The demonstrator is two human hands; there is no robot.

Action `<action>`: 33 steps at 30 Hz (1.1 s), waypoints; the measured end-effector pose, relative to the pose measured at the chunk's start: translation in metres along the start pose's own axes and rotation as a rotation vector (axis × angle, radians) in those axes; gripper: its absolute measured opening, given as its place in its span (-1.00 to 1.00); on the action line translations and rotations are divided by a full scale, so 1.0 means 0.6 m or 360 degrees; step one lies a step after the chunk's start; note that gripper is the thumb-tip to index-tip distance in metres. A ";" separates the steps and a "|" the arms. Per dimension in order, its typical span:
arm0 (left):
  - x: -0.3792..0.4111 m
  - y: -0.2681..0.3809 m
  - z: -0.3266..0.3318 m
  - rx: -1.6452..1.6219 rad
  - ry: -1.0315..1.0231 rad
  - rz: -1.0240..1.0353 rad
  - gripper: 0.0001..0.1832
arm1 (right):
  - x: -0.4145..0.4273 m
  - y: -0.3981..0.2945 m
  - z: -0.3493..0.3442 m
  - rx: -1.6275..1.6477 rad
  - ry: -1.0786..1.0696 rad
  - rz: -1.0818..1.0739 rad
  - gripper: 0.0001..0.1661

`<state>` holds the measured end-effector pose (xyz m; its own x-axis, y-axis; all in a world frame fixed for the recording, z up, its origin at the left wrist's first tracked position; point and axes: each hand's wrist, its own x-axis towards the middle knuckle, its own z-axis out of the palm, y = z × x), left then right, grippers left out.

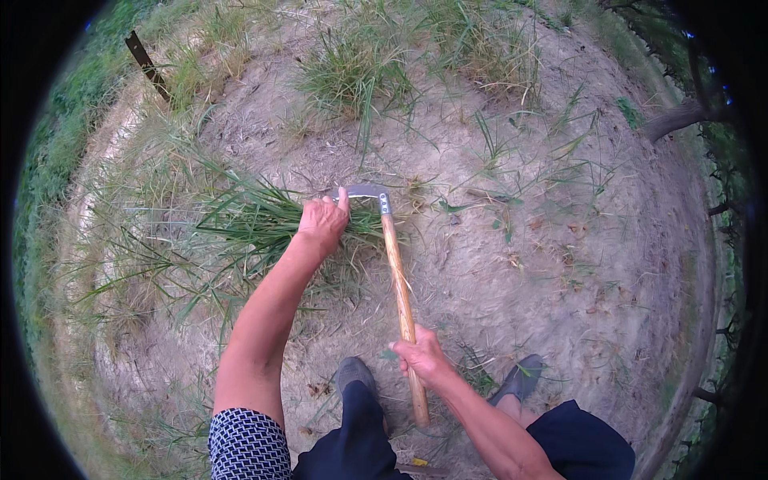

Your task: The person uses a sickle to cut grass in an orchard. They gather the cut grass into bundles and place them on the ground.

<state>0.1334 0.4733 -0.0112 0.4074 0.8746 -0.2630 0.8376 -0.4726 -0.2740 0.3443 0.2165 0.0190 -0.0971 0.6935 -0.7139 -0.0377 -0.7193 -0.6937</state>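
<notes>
My right hand [423,357] grips the lower part of a sickle's wooden handle [396,270]. Its curved metal blade [367,191] is riveted to the far end and points left, just beyond my left hand [324,219]. That hand is closed over a bundle of long green grass [258,216], with one finger raised against or close to the blade; contact cannot be told. The grass spreads out to the left of my fist, and its stem ends show on the right, under the blade. Part of the blade's tip is hidden behind my fingers.
Dry, bare soil [480,288] surrounds my two shoes [355,375]. Grass tufts [357,75] grow farther ahead. A dark metal stake [147,66] leans at the upper left. A tree branch or trunk [675,120] stands at the right edge.
</notes>
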 end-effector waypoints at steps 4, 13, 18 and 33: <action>0.023 -0.010 0.015 -0.0121 -0.0290 -0.0147 -0.59 | -0.030 0.011 -0.017 -0.0154 0.0067 0.0080 -0.77; -0.015 -0.003 0.026 -0.0356 -0.0075 -0.0166 -0.81 | 0.017 0.017 -0.046 0.0092 0.0104 -0.0027 -0.78; -0.063 0.024 -0.006 -0.0493 -0.0113 0.0098 -0.83 | -0.109 0.095 -0.056 0.0346 0.0211 0.0202 -0.77; -0.612 0.063 0.142 -0.1119 -0.1111 -0.0763 -0.72 | -0.103 0.105 0.001 0.0124 -0.0179 0.0273 -0.77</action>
<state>-0.0153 0.1250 -0.0039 -0.1250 0.5921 -0.7961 0.9645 0.2608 0.0426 0.3474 0.1284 0.0196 -0.2190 0.5551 -0.8024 -0.0876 -0.8303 -0.5504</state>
